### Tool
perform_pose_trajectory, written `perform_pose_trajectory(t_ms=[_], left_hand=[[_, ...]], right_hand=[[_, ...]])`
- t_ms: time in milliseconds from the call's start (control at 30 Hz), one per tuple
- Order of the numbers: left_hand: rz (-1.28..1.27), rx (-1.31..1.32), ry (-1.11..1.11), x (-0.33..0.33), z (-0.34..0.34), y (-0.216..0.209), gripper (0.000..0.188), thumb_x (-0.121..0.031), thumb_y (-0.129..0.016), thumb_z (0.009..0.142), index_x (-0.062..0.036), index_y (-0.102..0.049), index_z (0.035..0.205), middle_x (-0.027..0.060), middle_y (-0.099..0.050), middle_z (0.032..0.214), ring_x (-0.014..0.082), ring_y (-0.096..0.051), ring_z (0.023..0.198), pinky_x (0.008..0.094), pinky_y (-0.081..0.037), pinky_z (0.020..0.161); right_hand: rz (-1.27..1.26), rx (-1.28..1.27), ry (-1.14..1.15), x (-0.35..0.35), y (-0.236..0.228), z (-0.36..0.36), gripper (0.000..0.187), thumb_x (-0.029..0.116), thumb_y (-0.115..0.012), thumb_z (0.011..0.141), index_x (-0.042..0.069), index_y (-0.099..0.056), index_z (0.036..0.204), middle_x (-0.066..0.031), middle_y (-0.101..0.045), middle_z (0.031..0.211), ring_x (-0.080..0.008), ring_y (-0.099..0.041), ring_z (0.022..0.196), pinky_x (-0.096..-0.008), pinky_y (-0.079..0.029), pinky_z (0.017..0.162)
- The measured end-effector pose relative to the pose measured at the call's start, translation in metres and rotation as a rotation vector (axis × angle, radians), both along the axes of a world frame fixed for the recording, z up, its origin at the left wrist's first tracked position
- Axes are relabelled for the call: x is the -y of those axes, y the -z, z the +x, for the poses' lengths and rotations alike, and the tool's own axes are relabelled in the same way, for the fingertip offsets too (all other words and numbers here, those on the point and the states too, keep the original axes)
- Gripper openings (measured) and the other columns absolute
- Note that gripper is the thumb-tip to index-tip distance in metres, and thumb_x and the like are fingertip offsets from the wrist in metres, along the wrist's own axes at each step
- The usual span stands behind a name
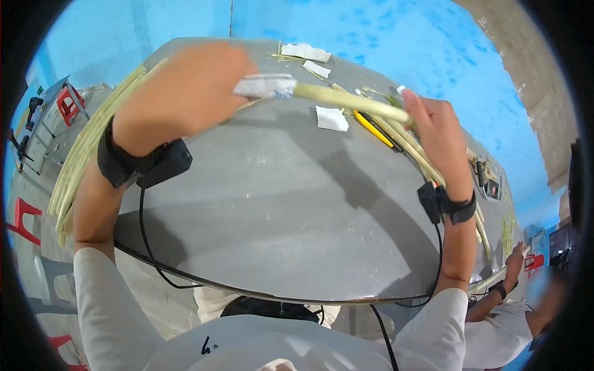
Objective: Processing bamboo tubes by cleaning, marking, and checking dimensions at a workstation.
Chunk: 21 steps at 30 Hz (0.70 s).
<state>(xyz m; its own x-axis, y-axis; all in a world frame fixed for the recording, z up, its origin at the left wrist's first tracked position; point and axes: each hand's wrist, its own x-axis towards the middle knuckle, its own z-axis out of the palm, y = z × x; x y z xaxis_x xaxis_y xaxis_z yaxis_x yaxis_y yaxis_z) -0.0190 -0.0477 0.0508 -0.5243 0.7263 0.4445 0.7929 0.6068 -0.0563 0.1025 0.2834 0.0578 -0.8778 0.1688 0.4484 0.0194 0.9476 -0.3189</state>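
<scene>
A pale yellow-green peeled stalk (346, 99) is held up crosswise above the far part of the table. At its right end my right hand (438, 127) is closed around it. My left hand (185, 93), smeared by motion, is closed on a folded white sheet (269, 85) with blue marks, wrapped around the stalk's left part. The stalk's left end is hidden by the sheet and hand. Just beyond my right hand a small white cap-like piece (401, 90) shows. Below the stalk lie a yellow utility knife (373, 128) and a white paper piece (332, 119).
Several long pale stalks (86, 154) lie along the left side; others (427, 162) run under my right hand. White sheets (305, 52) and shavings are at the back of the grey table (266, 247). Black cables hang from both wrist straps. Another person (501, 321) works at the right.
</scene>
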Motion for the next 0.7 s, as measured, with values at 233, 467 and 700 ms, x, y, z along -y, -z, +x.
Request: perform_pose_trajectory(t_ms=[233, 467, 700], left_hand=[[-0.020, 0.100, 0.065, 0.001, -0.004, -0.002, 0.026, -0.016, -0.067, 0.085, -0.0061, -0.071, 0.108, 0.0169, -0.067, 0.098, 0.0374, -0.061, 0.098, 0.0477, -0.048, 0.085], [-0.064, 0.117, 0.050, -0.018, 0.020, 0.012, 0.027, -0.015, -0.066, 0.085, -0.0059, -0.072, 0.110, 0.0175, -0.067, 0.105, 0.0383, -0.060, 0.100, 0.0466, -0.047, 0.088], [0.106, 0.072, 0.046, 0.003, -0.008, 0.005, 0.029, -0.015, -0.067, 0.084, -0.0064, -0.070, 0.113, 0.0174, -0.067, 0.103, 0.0377, -0.061, 0.101, 0.0477, -0.048, 0.091]], right_hand=[[-0.015, 0.017, -0.094, -0.015, 0.002, -0.003, 0.054, 0.043, -0.057, 0.100, -0.003, -0.064, 0.073, -0.0099, -0.042, 0.053, -0.0175, -0.038, 0.051, -0.0363, -0.033, 0.052], [0.071, -0.015, -0.130, 0.022, 0.009, 0.008, 0.046, 0.040, -0.059, 0.100, -0.002, -0.069, 0.084, -0.0130, -0.046, 0.057, -0.0221, -0.040, 0.052, -0.0371, -0.036, 0.053], [-0.036, -0.057, 0.011, -0.030, -0.003, -0.013, 0.042, 0.036, -0.057, 0.100, -0.004, -0.070, 0.090, -0.0145, -0.048, 0.059, -0.0220, -0.041, 0.054, -0.0371, -0.038, 0.055]])
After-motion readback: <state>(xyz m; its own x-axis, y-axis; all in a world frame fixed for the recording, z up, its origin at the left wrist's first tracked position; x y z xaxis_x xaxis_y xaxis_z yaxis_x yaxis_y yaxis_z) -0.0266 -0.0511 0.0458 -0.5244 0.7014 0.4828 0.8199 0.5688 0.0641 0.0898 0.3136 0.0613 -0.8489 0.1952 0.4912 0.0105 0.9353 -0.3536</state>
